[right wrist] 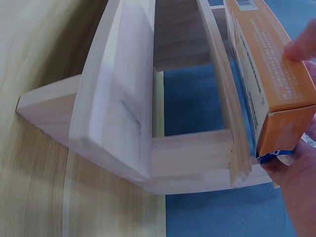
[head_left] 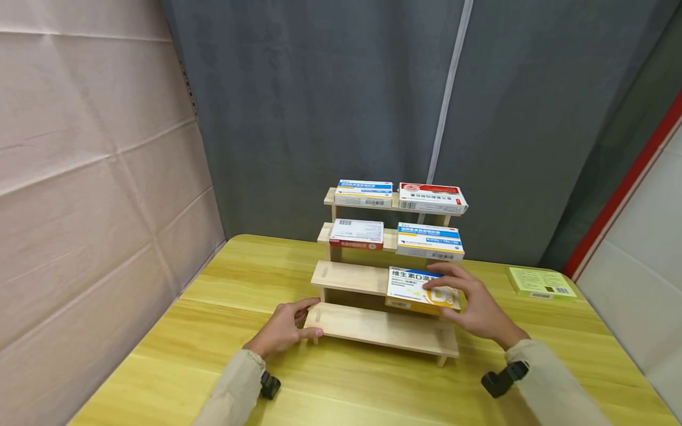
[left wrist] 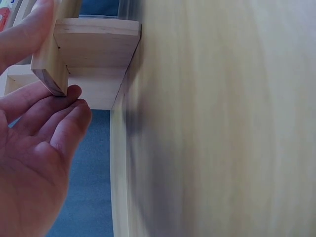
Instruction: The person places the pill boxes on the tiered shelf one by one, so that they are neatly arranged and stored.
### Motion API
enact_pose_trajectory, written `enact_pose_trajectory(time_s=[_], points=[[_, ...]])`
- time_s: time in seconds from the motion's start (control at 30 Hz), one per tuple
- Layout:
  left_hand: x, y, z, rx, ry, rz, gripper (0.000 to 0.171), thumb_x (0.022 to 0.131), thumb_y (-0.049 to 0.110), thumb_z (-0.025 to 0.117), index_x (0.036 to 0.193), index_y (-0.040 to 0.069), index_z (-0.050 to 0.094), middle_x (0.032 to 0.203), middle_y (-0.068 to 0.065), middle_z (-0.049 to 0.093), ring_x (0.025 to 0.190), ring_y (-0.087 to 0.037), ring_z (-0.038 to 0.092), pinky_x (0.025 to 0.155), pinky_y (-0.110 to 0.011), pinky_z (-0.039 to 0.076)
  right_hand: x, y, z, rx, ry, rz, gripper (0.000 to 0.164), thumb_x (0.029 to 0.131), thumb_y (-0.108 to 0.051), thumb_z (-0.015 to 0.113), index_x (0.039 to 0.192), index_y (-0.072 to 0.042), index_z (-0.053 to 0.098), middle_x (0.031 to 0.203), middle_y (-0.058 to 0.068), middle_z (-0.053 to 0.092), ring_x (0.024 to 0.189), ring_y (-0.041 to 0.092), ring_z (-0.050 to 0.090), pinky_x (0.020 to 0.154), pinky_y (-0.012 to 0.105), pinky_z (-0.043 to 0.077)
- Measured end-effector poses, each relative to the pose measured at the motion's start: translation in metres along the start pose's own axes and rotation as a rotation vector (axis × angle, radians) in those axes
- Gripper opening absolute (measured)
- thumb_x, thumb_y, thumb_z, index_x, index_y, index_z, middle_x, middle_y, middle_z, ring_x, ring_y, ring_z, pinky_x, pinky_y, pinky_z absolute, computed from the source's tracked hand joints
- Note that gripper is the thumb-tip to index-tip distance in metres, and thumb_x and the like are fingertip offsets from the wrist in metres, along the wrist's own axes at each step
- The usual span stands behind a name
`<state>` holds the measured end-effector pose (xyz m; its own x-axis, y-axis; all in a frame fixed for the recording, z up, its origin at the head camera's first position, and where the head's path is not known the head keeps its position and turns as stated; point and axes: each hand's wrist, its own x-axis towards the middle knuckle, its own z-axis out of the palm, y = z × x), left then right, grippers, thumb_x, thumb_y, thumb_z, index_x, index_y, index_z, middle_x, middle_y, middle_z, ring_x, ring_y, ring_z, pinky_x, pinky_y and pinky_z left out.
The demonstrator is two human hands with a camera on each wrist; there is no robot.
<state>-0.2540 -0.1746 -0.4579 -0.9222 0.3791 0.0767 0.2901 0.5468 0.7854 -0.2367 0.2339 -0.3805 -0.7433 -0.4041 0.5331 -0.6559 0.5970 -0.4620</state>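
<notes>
A stepped wooden display rack (head_left: 380,329) with several tiers stands on the table. My left hand (head_left: 285,329) grips the left end of its lowest board, thumb on one face and fingers on the other; the left wrist view shows this hand (left wrist: 44,133) at the board's end (left wrist: 52,64). With my right hand (head_left: 471,300) I hold a white and orange vitamin D drops box (head_left: 407,287) at the right of the second-lowest tier. Its orange side (right wrist: 269,54) shows in the right wrist view, fingers on top and thumb against the side. Whether it fully rests on the board is unclear.
On the top tier lie a blue-white box (head_left: 364,193) and a red-white box (head_left: 432,197). Below them sit a white box with a red side (head_left: 356,234) and another blue-white box (head_left: 430,241). A yellow-green box (head_left: 541,283) lies at the table's right. Dark curtain (head_left: 330,106) hangs behind.
</notes>
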Motion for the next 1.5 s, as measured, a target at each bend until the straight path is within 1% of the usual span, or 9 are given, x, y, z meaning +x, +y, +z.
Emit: enact_pose_trajectory(time_s=[0.2, 0.37, 0.57, 0.67, 0.73, 0.87, 0.93, 1.1, 1.5], points=[[-0.001, 0.001, 0.000, 0.004, -0.005, -0.002, 0.078, 0.083, 0.038, 0.081, 0.148, 0.007, 0.050, 0.151, -0.022, 0.050, 0.138, -0.040, 0.051, 0.111, -0.047, 0.051, 0.006, 0.000, 0.008, 0.017, -0.006, -0.036, 0.054, 0.070, 0.008, 0.074, 0.111, -0.027, 0.073, 0.139, 0.007, 0.058, 0.128, 0.025, 0.051, 0.100, 0.021, 0.044], [-0.002, 0.002, 0.000, 0.004, -0.006, 0.001, 0.078, 0.083, 0.038, 0.080, 0.148, 0.007, 0.049, 0.151, -0.022, 0.050, 0.138, -0.040, 0.051, 0.111, -0.047, 0.051, 0.012, -0.002, 0.013, 0.013, -0.004, -0.095, 0.053, 0.068, 0.008, 0.073, 0.110, -0.024, 0.074, 0.137, 0.012, 0.059, 0.124, 0.029, 0.054, 0.090, 0.019, 0.044], [-0.001, 0.003, 0.000, 0.001, -0.006, 0.002, 0.078, 0.084, 0.037, 0.080, 0.148, 0.007, 0.049, 0.150, -0.022, 0.051, 0.137, -0.040, 0.051, 0.111, -0.046, 0.051, 0.018, -0.008, 0.015, -0.026, 0.004, -0.103, 0.050, 0.067, 0.006, 0.073, 0.108, -0.024, 0.074, 0.136, 0.010, 0.060, 0.124, 0.029, 0.055, 0.090, 0.028, 0.049], [-0.002, 0.003, 0.000, -0.005, -0.008, -0.002, 0.078, 0.084, 0.037, 0.080, 0.148, 0.007, 0.049, 0.151, -0.023, 0.050, 0.138, -0.040, 0.051, 0.111, -0.046, 0.050, 0.022, -0.012, 0.017, -0.044, -0.002, -0.109, 0.048, 0.068, 0.004, 0.073, 0.108, -0.022, 0.074, 0.136, 0.010, 0.060, 0.124, 0.030, 0.056, 0.087, 0.034, 0.050], [-0.002, 0.003, 0.000, -0.010, -0.009, -0.002, 0.078, 0.084, 0.037, 0.080, 0.149, 0.007, 0.048, 0.151, -0.023, 0.050, 0.138, -0.040, 0.051, 0.111, -0.046, 0.050, 0.024, -0.014, 0.018, -0.047, -0.007, -0.113, 0.047, 0.069, 0.003, 0.073, 0.108, -0.021, 0.074, 0.136, 0.011, 0.060, 0.123, 0.030, 0.057, 0.081, 0.032, 0.048], [-0.003, 0.004, 0.000, -0.002, -0.009, -0.001, 0.078, 0.084, 0.038, 0.079, 0.149, 0.007, 0.048, 0.151, -0.023, 0.050, 0.138, -0.040, 0.051, 0.111, -0.046, 0.051, 0.028, -0.016, 0.022, -0.032, -0.023, -0.116, 0.044, 0.071, 0.002, 0.072, 0.109, -0.020, 0.074, 0.135, 0.013, 0.061, 0.112, 0.022, 0.058, 0.068, 0.022, 0.041], [-0.003, 0.003, 0.000, 0.000, -0.009, -0.002, 0.078, 0.084, 0.038, 0.079, 0.149, 0.007, 0.048, 0.151, -0.023, 0.050, 0.138, -0.040, 0.051, 0.111, -0.046, 0.051, 0.030, -0.018, 0.023, -0.016, -0.036, -0.110, 0.044, 0.072, 0.002, 0.071, 0.110, -0.019, 0.074, 0.135, 0.014, 0.060, 0.092, 0.013, 0.059, 0.059, 0.018, 0.038], [-0.003, 0.003, 0.000, -0.005, -0.009, -0.004, 0.078, 0.084, 0.037, 0.080, 0.149, 0.007, 0.048, 0.151, -0.023, 0.049, 0.138, -0.040, 0.051, 0.111, -0.046, 0.050, 0.034, -0.023, 0.027, 0.003, -0.063, -0.093, 0.042, 0.075, 0.001, 0.071, 0.112, -0.019, 0.074, 0.136, 0.012, 0.059, 0.059, 0.000, 0.043, 0.049, 0.015, 0.038], [-0.002, 0.004, 0.000, 0.001, -0.003, -0.006, 0.079, 0.084, 0.038, 0.080, 0.149, 0.007, 0.048, 0.151, -0.023, 0.049, 0.138, -0.041, 0.051, 0.111, -0.047, 0.050, 0.046, -0.032, 0.043, 0.032, -0.078, -0.095, 0.042, 0.076, -0.001, 0.070, 0.113, -0.019, 0.073, 0.136, 0.009, 0.059, 0.059, 0.001, 0.041, 0.051, 0.015, 0.039]])
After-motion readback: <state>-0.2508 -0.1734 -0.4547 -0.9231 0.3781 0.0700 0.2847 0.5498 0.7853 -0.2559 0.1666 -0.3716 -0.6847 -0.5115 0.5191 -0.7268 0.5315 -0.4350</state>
